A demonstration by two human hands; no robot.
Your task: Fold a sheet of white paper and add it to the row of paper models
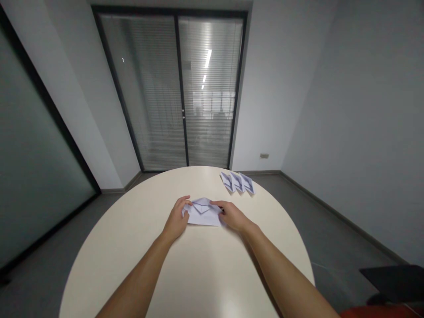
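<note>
A folded sheet of white paper (203, 218) lies in front of me on the table, with a pointed flap folded down at its upper middle. At its left end, my left hand (179, 217) has the thumb and fingers closed around the edge. My right hand (231, 214) grips the opposite end, its index finger stretched along the upper right corner and the thumb lower down near the edge. The remaining right fingers are curled and partly hidden.
Three folded paper pieces (237, 182) overlap in a row near the table's far right edge. The round cream table (132, 247) stands before a glass door (208, 141) with blinds. A dark flat object (394, 280) and something red sit at the lower right.
</note>
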